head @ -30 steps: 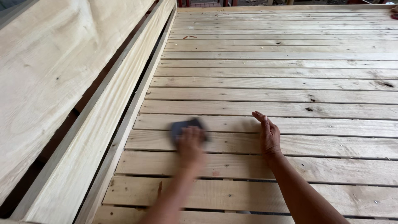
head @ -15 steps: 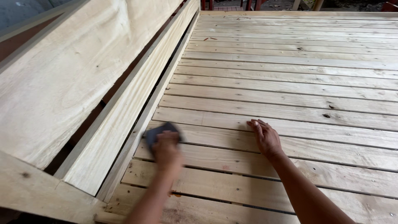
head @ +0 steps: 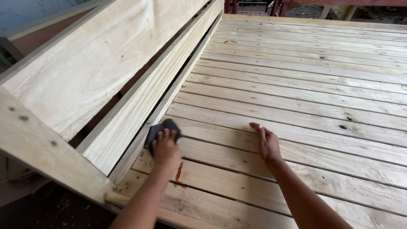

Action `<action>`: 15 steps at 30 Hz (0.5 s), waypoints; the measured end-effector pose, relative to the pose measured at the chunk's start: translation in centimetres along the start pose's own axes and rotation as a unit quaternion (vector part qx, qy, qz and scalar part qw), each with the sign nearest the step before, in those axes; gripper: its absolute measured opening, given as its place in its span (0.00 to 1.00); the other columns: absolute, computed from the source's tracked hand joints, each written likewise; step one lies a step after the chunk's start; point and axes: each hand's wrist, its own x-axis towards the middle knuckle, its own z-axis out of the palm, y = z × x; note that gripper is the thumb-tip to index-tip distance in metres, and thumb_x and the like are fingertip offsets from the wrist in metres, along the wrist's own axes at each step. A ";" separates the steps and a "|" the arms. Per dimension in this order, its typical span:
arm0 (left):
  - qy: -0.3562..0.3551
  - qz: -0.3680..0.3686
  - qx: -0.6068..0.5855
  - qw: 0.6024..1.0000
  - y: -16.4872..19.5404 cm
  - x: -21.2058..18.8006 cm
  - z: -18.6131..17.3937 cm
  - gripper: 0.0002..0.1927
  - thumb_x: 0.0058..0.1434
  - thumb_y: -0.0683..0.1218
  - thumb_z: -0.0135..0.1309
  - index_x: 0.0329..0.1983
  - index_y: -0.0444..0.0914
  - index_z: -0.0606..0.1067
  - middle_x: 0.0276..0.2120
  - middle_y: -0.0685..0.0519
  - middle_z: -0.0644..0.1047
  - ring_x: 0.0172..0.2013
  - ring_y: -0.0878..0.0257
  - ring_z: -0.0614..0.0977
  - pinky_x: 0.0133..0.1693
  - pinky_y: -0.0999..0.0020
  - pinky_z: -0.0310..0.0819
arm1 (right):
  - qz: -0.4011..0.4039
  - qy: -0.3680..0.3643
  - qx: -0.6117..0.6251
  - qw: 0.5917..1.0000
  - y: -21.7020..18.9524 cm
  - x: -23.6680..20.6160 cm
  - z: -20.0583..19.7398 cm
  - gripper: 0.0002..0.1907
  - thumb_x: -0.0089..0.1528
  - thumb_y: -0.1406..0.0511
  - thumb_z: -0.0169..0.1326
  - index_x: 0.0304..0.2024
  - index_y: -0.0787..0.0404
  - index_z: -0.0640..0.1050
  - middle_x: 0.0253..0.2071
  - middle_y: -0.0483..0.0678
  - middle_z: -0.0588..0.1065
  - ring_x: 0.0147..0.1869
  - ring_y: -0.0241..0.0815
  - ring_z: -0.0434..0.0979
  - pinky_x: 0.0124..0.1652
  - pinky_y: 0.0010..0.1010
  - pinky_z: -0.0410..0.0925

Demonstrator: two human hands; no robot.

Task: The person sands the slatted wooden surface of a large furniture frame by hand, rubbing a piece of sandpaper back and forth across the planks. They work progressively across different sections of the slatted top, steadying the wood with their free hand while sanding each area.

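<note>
Sanding pad (head: 160, 129): dark, on a slat at the frame's 8 o'clock, beside the side rail (head: 140, 106).
Your left hand (head: 166, 146): fingers curled, pressing the pad down.
Your right hand (head: 266, 142): spread flat on the slats (head: 296, 97), at 3 o'clock from the pad.

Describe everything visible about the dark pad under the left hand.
The dark pad is a small, dark grey piece, likely folded sandpaper or an abrasive sheet, with soft, slightly curled edges. It lies flat on a pale wooden slat, right beside the side rail of the frame. The left hand presses down on it, fingers covering its near half; only the far portion shows.
</note>
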 end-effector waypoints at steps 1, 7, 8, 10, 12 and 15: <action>-0.069 -0.063 -0.090 0.992 2.4 -0.5 0.7 0.28 0.60 0.50 0.44 0.62 0.36 0.70 0.63 0.37 0.70 0.65 0.37 0.69 0.61 0.38 0.56 | -0.010 0.005 0.012 1.000 0.1 0.0 0.0 0.32 0.70 0.45 0.34 0.57 0.56 0.80 0.60 0.51 0.78 0.69 0.48 0.73 0.66 0.36 0.62; -0.240 0.103 -0.193 0.946 18.3 -6.1 3.8 0.29 0.63 0.44 0.48 0.69 0.37 0.67 0.72 0.41 0.63 0.73 0.43 0.58 0.70 0.44 0.45 | -0.069 0.034 0.035 0.996 0.7 0.3 -0.3 0.33 0.72 0.46 0.33 0.52 0.60 0.82 0.57 0.52 0.80 0.66 0.49 0.77 0.64 0.34 0.64; -0.283 0.093 -0.226 0.928 17.7 -6.0 3.5 0.30 0.61 0.43 0.49 0.69 0.38 0.66 0.72 0.41 0.62 0.73 0.44 0.57 0.70 0.46 0.45 | -0.066 0.031 0.026 0.997 0.7 0.3 -0.4 0.33 0.72 0.46 0.33 0.52 0.60 0.82 0.57 0.52 0.80 0.65 0.50 0.77 0.63 0.35 0.65; -0.098 0.079 -0.232 0.964 12.8 -4.7 2.1 0.31 0.59 0.43 0.56 0.67 0.34 0.67 0.68 0.38 0.66 0.69 0.42 0.63 0.65 0.44 0.47 | -0.064 0.023 0.016 0.998 0.7 0.5 -0.4 0.33 0.72 0.47 0.33 0.52 0.60 0.82 0.57 0.51 0.80 0.64 0.51 0.77 0.62 0.35 0.65; -0.190 -0.124 -0.294 0.928 6.6 -2.6 0.4 0.17 0.70 0.44 0.50 0.61 0.44 0.74 0.53 0.53 0.79 0.53 0.56 0.80 0.59 0.57 0.76 | -0.061 0.015 0.012 0.998 0.6 0.4 -0.3 0.32 0.72 0.47 0.33 0.52 0.59 0.82 0.57 0.51 0.80 0.65 0.51 0.76 0.62 0.35 0.64; -0.206 -0.069 -0.052 0.975 -0.5 0.2 -2.2 0.24 0.67 0.46 0.46 0.67 0.46 0.68 0.68 0.49 0.64 0.67 0.49 0.62 0.63 0.47 0.56 | -0.074 0.007 -0.009 0.997 0.3 0.3 -0.2 0.32 0.72 0.46 0.35 0.51 0.59 0.83 0.56 0.52 0.80 0.64 0.51 0.77 0.62 0.35 0.65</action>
